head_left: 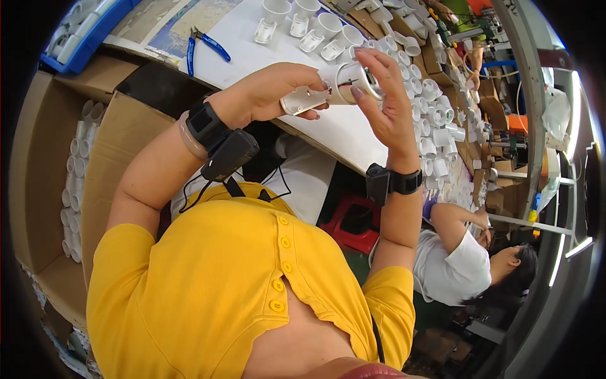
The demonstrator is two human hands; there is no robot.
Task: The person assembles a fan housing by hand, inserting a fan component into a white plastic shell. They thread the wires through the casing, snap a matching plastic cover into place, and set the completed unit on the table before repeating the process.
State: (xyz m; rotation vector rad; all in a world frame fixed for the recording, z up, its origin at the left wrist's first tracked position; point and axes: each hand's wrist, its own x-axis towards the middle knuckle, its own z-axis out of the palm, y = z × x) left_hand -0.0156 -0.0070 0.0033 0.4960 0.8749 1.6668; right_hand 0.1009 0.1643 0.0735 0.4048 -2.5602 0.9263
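A white plastic housing (344,81), round and cup-like at one end with a narrower flat stem at the other, is held up over the table's near edge. My left hand (268,91) pinches the stem between thumb and fingers. Around the round end curve the thumb and fingers of my right hand (388,104). Small dark and reddish wires show inside the round end; what they join is too small to tell. Just beyond my hands, several similar white housings (328,26) stand in a row on the white tabletop (243,66).
Blue-handled cutting pliers (208,47) lie left on the table. Many white cups (435,117) crowd the right side. At far left are a cardboard box (38,158) of white tubes and a blue crate (82,44). A red stool (353,221) and a co-worker in white (451,265) are at right.
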